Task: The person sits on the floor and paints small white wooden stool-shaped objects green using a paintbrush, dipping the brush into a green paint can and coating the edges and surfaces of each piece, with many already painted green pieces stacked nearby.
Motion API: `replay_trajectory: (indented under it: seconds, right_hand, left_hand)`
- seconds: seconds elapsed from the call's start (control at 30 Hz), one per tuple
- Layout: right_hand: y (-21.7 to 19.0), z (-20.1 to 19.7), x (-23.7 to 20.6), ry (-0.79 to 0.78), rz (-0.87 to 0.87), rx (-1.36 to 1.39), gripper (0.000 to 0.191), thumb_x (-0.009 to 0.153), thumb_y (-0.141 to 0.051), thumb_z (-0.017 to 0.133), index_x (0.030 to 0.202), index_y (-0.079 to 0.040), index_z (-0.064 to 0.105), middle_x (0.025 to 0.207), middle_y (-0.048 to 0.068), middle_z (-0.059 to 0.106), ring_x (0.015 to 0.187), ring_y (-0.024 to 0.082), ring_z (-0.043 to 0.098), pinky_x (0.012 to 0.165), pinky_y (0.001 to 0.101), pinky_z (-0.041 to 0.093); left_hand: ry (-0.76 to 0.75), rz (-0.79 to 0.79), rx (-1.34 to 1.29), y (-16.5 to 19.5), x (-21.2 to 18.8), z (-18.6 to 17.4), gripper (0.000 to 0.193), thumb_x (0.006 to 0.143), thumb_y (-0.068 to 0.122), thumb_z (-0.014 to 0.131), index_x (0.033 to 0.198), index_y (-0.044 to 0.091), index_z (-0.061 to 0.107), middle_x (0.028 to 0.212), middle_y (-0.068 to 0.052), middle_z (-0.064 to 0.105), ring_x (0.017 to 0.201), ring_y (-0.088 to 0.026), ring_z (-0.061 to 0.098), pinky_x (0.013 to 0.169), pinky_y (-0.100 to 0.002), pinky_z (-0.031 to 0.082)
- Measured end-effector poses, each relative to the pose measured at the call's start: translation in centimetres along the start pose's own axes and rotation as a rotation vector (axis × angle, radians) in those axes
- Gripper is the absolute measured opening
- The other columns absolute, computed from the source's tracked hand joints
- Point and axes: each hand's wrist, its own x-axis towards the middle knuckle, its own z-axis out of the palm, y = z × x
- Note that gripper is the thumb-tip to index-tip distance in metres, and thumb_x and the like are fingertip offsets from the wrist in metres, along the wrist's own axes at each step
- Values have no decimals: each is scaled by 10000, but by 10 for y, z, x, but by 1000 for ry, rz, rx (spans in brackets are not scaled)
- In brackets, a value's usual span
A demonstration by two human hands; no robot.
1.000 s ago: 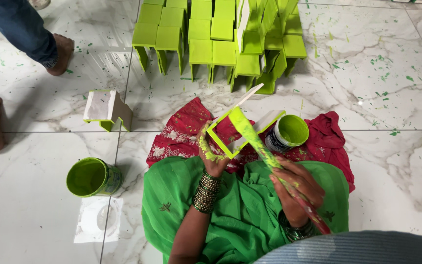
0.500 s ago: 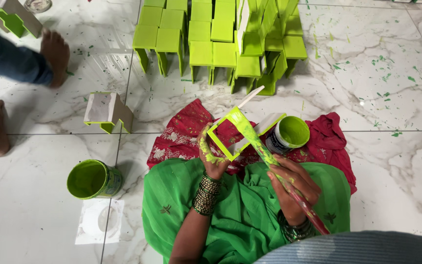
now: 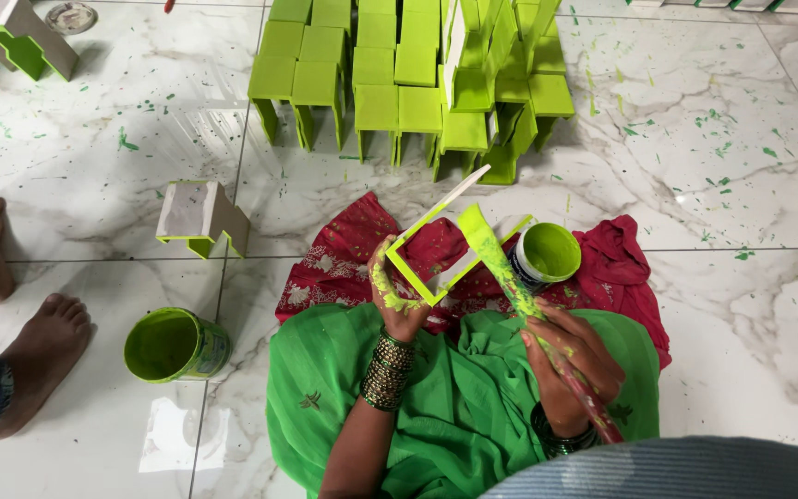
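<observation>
My left hand (image 3: 393,298), smeared with green paint, grips a small white stool-shaped wooden piece (image 3: 436,242) with green-painted edges, held up over my lap. My right hand (image 3: 567,356) holds a paintbrush (image 3: 510,277) by its red handle. The brush's green-loaded bristles rest against the upper right part of the piece. An open can of light green paint (image 3: 547,254) stands on a red cloth (image 3: 621,268) just right of the piece.
Rows of green-painted pieces (image 3: 399,83) stand on the marble floor ahead. An unpainted piece (image 3: 200,217) lies at left, another green paint can (image 3: 173,344) near it. Another person's bare feet (image 3: 11,305) are at far left, and a partly painted piece (image 3: 16,32) shows at top left.
The other person at left has shifted: one foot has come down beside the other, and a partly painted piece has appeared at top left. My hands and the brush have barely moved.
</observation>
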Motion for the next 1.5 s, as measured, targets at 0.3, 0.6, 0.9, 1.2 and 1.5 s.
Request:
replay_trajectory:
  seconds: [0.3, 0.6, 0.9, 1.2, 1.5]
  right_hand:
    - [5, 1, 5, -22, 24, 0, 272, 787, 95, 819, 1036, 42, 723, 1149, 192, 737, 1061, 273, 743, 946, 360, 618]
    - [12, 0, 4, 6, 58, 17, 274, 786, 98, 821, 1038, 47, 727, 1129, 188, 739, 1063, 281, 733, 963, 357, 601]
    - [13, -8, 8, 85, 73, -14, 272, 804, 113, 812, 1050, 48, 716, 1151, 186, 733, 1072, 272, 729, 984, 360, 597]
    - [16, -5, 8, 150, 70, -12, 280, 824, 106, 814, 1073, 50, 699, 1186, 190, 722, 1109, 277, 728, 982, 357, 613]
    - [17, -4, 14, 103, 84, -58, 283, 816, 108, 820, 1073, 46, 717, 1166, 187, 733, 1086, 272, 730, 969, 349, 602]
  left_hand:
    - [-46, 8, 2, 0, -1, -1, 990, 732, 240, 913, 1536, 35, 373, 1529, -195, 477, 1446, -368, 494, 1251, -480, 401]
    - [-60, 50, -49, -3, -3, 2, 1028, 758, 283, 920, 1570, 74, 323, 1552, -192, 458, 1472, -371, 483, 1268, -484, 406]
    - [-76, -61, -144, 3, -4, 2, 961, 761, 242, 888, 1544, 2, 386, 1556, -175, 454, 1489, -340, 465, 1298, -462, 372]
    - [-69, -76, -134, 5, -2, 2, 998, 711, 187, 929, 1533, 2, 393, 1547, -168, 453, 1478, -329, 467, 1284, -451, 382]
    - [-74, -100, -125, 8, 0, 0, 990, 694, 164, 918, 1527, 3, 409, 1540, -167, 469, 1472, -321, 474, 1276, -442, 383]
